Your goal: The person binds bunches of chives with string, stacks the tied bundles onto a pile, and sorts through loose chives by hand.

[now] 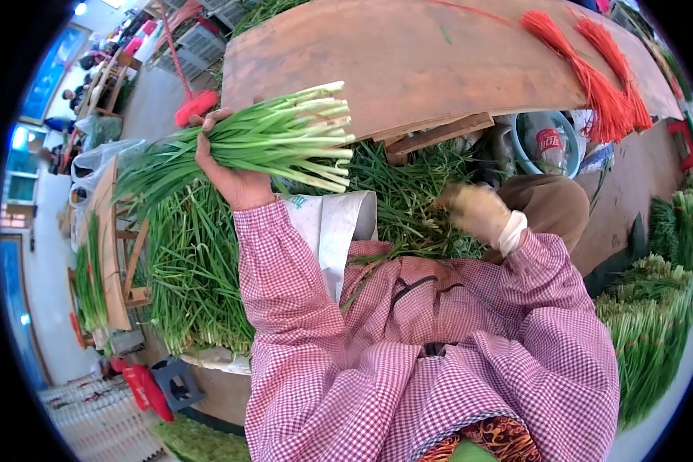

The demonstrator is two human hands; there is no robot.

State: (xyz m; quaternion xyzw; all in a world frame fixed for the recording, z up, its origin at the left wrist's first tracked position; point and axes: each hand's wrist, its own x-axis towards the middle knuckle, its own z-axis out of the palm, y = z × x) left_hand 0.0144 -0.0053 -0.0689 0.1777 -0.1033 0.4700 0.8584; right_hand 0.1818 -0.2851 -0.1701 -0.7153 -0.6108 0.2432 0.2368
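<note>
My left hand is raised and wrapped round a bunch of green stalks. The pale cut ends point right and the leaves hang to the left. My right hand, in a tan glove, is blurred by motion above loose greens in front of my lap; its fingers cannot be made out. Below my left hand lies a big heap of long green leaves, beside a white sheet near my lap.
A wooden board spans the front, with red ties at its right. Under it are a blue basin and a bottle. Bundled greens stand at the right. A wooden frame and a grey stool are left.
</note>
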